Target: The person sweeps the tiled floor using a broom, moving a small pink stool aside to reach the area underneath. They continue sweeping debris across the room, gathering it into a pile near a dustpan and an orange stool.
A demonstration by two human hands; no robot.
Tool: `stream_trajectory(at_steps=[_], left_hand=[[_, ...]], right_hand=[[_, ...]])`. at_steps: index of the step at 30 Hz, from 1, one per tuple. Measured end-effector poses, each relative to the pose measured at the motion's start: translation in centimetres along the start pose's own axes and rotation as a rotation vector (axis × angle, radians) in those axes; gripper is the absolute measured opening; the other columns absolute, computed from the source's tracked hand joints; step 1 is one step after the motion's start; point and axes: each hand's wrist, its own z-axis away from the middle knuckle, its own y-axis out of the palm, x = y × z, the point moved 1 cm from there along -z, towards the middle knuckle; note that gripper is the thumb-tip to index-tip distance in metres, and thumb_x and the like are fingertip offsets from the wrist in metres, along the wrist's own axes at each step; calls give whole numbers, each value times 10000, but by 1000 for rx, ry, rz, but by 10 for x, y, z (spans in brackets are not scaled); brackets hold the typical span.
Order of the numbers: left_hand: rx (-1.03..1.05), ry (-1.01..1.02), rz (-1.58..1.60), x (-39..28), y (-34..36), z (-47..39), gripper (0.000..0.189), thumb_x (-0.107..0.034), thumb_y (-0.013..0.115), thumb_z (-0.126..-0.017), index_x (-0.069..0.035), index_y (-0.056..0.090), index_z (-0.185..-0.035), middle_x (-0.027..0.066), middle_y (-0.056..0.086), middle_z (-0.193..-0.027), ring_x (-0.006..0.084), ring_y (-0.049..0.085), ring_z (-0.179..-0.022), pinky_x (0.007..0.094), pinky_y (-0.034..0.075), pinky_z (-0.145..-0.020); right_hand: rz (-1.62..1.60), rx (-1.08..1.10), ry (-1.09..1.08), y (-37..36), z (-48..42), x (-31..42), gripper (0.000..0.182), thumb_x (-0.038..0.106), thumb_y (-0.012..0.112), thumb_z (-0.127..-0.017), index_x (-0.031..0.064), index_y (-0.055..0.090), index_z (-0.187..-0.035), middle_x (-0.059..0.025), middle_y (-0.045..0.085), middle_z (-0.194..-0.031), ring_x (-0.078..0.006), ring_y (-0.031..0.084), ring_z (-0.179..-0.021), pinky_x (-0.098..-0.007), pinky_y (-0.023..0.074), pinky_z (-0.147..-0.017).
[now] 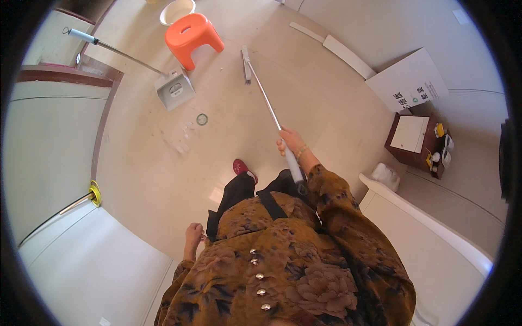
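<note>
My right hand (291, 142) is closed around the grey grip of a broom (265, 95), whose metal pole slants up and away to a narrow head resting on the floor. At my left side hangs my left hand (195, 233), its fingers curled; whether it holds anything cannot be told. A long-handled dustpan (176, 92) stands on the floor to the left of the broom head. Nearer to me lie a green-rimmed roll of tape (202, 119) and scattered clear plastic scraps (182, 142).
Beyond the dustpan are an orange plastic stool (186, 33) and a white basin (178, 12). White boards (350, 57) and a printed panel (408, 81) line the right wall, near a small brown cabinet (410, 133). A white headboard or bed end (424, 220) stands close on my right.
</note>
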Motion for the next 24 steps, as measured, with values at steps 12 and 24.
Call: stream_trajectory(at_steps=[12, 24], left_hand=[[107, -31, 100, -29, -21, -73, 251, -199, 437, -812, 10, 526, -919, 103, 552, -689, 167, 561, -499, 281, 464, -422], [50, 227, -155, -94, -16, -76, 231, -181, 476, -795, 2, 572, -898, 112, 583, -734, 172, 574, -598, 284, 466, -555]], right_hand=[[-399, -330, 59, -54, 82, -29, 94, 131, 459, -833, 86, 376, -834, -46, 457, -598, -119, 416, -409, -279, 398, -354], [-581, -113, 370, 107, -25, -74, 121, 123, 391, -832, 4, 370, -841, -122, 475, -613, -240, 478, -481, -397, 423, -428]])
